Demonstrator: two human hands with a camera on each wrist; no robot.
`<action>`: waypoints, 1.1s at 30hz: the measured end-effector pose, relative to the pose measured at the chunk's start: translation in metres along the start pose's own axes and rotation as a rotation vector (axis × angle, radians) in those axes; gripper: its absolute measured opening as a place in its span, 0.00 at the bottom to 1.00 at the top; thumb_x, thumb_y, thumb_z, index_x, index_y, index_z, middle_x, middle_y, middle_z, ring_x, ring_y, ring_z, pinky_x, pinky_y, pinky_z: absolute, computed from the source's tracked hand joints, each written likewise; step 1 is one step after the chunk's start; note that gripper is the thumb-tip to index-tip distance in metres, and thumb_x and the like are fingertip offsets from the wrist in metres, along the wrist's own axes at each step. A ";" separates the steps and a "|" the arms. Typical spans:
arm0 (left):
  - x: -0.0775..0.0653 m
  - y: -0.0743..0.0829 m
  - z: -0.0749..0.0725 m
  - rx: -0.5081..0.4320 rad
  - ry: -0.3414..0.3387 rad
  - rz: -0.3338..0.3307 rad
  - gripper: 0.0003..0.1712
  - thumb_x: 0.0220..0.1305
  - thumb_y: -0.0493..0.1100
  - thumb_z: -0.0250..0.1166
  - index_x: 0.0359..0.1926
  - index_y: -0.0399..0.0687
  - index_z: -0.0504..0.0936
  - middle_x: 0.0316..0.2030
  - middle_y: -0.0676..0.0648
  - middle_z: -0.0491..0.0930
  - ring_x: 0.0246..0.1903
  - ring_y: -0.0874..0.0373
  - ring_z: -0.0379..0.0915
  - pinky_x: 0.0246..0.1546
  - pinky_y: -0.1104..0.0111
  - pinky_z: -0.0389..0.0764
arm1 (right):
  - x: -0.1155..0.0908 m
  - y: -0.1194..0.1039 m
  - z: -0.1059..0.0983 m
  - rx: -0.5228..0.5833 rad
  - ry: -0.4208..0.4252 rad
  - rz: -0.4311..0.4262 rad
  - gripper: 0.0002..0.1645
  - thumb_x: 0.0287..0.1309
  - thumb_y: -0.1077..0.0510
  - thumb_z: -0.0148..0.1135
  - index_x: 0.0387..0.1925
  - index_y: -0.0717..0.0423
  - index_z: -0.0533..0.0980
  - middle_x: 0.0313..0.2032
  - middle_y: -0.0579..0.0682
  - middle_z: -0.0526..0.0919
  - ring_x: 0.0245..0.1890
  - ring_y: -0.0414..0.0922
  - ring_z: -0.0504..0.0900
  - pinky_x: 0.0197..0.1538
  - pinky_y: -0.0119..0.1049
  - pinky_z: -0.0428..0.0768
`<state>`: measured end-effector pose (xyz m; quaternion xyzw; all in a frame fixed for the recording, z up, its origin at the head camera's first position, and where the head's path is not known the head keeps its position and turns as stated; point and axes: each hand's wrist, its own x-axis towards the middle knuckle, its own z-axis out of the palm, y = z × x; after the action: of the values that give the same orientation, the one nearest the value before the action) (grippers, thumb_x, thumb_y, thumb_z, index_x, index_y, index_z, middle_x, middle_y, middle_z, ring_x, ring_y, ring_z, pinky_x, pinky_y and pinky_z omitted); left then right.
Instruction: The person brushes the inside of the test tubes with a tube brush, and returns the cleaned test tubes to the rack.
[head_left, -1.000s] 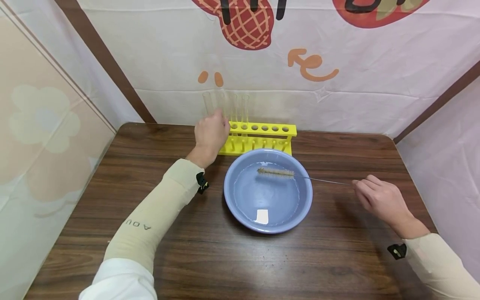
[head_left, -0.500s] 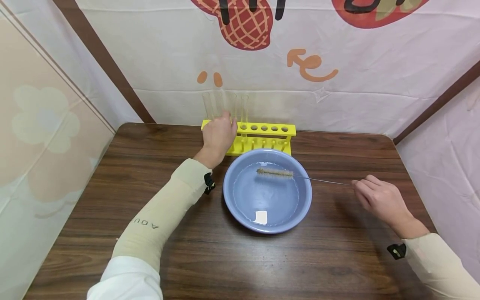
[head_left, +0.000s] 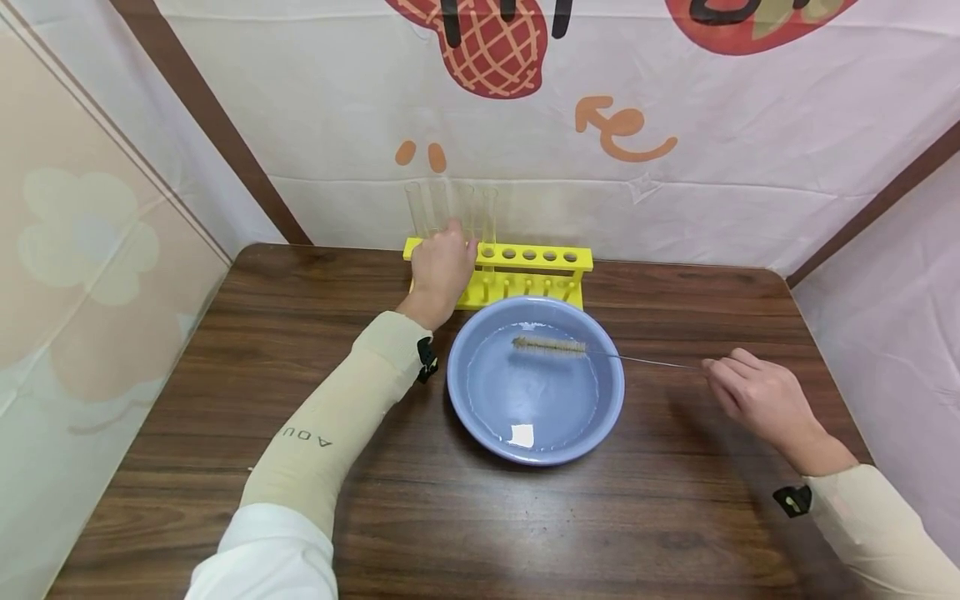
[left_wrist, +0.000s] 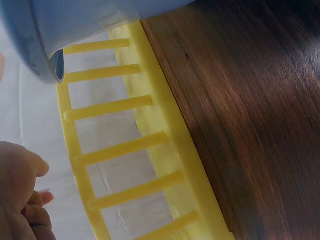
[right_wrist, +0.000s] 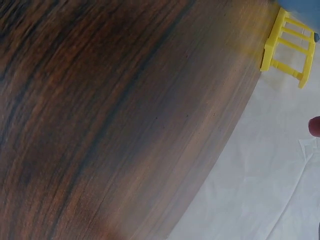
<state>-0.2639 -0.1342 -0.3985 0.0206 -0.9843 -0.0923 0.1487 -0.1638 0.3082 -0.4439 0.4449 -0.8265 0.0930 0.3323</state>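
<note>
Now, behind and left of the blue basin point(head_left: 456, 404), the left hand point(head_left: 442, 265) is at the test tubes point(head_left: 490, 215) of the yellow rack point(head_left: 540, 264), more to the right than one second ago; whether it holds one, I cannot tell. Over the basin, the brush point(head_left: 551, 344) stays as before. Right of the basin, the right hand point(head_left: 759, 396) pinches the brush's wire handle point(head_left: 654, 362).

My work surface is a brown wood-grain table point(head_left: 600, 533) with rounded far corners. A round blue basin point(head_left: 534, 457) rests directly on it. Behind the basin, from my side, a yellow rack point(head_left: 539, 258) stands on the same surface; I cannot determine whether the two touch.
</note>
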 end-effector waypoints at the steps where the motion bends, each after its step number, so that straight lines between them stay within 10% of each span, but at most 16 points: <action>1: 0.000 0.000 0.001 -0.001 0.002 0.000 0.22 0.76 0.54 0.58 0.45 0.35 0.77 0.29 0.36 0.84 0.28 0.42 0.84 0.28 0.53 0.84 | -0.001 0.000 0.000 -0.001 0.002 0.000 0.25 0.79 0.53 0.45 0.33 0.63 0.81 0.24 0.53 0.81 0.22 0.48 0.76 0.18 0.44 0.74; 17: -0.001 -0.006 -0.011 -0.144 0.341 0.199 0.18 0.71 0.48 0.60 0.45 0.34 0.78 0.12 0.45 0.69 0.09 0.52 0.64 0.11 0.63 0.66 | -0.005 -0.002 -0.001 0.014 -0.025 0.026 0.24 0.78 0.52 0.44 0.32 0.61 0.80 0.24 0.52 0.79 0.21 0.46 0.72 0.17 0.41 0.69; 33: 0.007 -0.012 -0.024 -0.303 0.510 0.269 0.15 0.67 0.46 0.60 0.40 0.34 0.77 0.22 0.40 0.76 0.12 0.50 0.65 0.11 0.60 0.69 | -0.007 -0.003 -0.002 0.029 -0.060 0.049 0.23 0.77 0.52 0.44 0.33 0.60 0.79 0.26 0.51 0.80 0.21 0.44 0.73 0.19 0.41 0.72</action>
<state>-0.2630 -0.1502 -0.3759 -0.1094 -0.8843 -0.2094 0.4027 -0.1580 0.3120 -0.4473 0.4320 -0.8453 0.0998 0.2983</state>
